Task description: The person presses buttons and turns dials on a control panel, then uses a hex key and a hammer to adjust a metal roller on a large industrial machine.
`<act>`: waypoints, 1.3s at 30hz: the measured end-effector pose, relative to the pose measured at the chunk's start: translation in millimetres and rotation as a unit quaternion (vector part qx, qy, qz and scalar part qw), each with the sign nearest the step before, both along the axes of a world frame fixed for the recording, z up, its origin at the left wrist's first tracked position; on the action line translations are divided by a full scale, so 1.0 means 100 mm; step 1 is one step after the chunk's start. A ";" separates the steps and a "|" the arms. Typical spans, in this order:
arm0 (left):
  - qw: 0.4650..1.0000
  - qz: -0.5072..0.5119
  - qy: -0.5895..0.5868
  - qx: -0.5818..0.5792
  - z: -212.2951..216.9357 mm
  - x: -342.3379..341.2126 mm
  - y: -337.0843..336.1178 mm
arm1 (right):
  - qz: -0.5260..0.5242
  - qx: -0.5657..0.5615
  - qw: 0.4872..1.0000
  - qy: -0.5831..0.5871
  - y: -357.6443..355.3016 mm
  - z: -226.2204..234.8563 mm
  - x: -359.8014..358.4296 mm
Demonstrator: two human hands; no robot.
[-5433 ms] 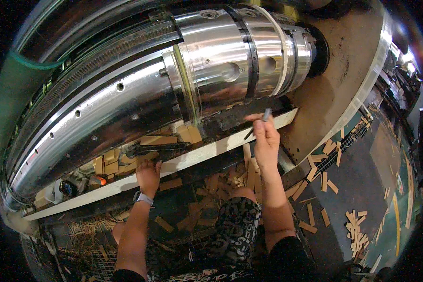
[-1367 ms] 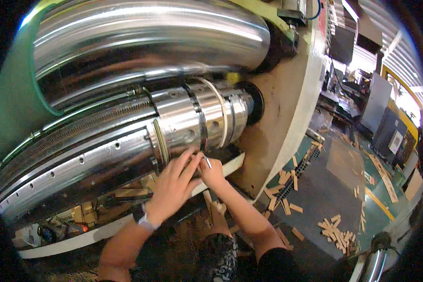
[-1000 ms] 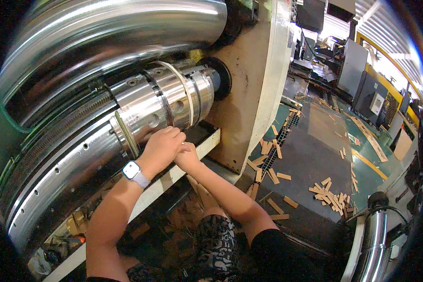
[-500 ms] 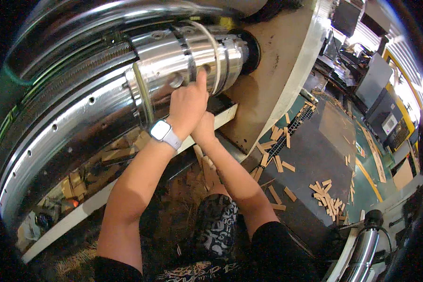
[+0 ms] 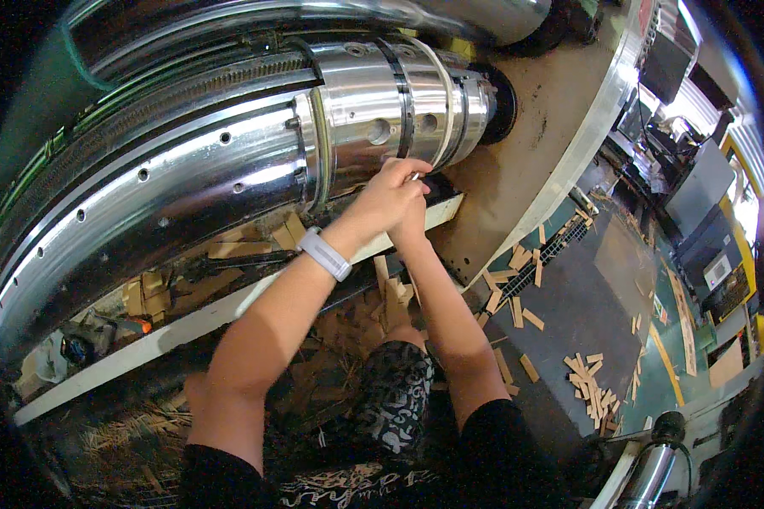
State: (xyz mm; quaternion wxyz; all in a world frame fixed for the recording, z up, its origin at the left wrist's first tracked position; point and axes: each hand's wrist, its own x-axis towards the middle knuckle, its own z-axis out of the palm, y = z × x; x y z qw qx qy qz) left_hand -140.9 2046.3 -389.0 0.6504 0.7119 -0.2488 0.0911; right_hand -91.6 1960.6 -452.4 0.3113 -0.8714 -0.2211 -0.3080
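Just below a large polished metal cylinder (image 5: 356, 127) with round holes, my two hands meet. My left hand (image 5: 380, 202), a pale watch band (image 5: 324, 254) on its wrist, is closed with thumb and forefinger pinched together. A small shiny metal piece (image 5: 414, 176) shows at those fingertips; its kind cannot be made out. Pressed against it is my right hand (image 5: 411, 224), its fingers curled and partly hidden behind the left. Whatever the right hand holds is out of sight. A pale cord (image 5: 446, 93) loops around the cylinder's right end, above my fingers.
A brown machine side wall (image 5: 535, 127) rises right of the cylinder. Below my hands runs a light metal rail (image 5: 178, 337). Cardboard strips lie on the dark floor mat (image 5: 560, 297), with a heap of strips (image 5: 592, 386) at right. A second roller (image 5: 314, 30) sits behind the cylinder.
My left forefinger was extended to a hole in the cylinder; now it is drawn back and bent into a pinch, lower down. The view has shifted, and the cylinder appears farther right.
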 end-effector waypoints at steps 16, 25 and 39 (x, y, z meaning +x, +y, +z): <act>0.946 0.274 -0.068 0.157 0.19 0.01 0.00 | 0.038 0.036 0.998 -0.021 0.03 -0.01 -0.14; 0.985 0.097 -0.123 0.073 0.08 0.00 0.07 | 0.049 0.119 0.991 0.031 0.05 -0.14 -0.06; 0.977 0.140 -0.140 0.083 -0.22 -0.14 0.07 | 0.183 0.348 0.918 0.049 0.12 -0.22 -0.16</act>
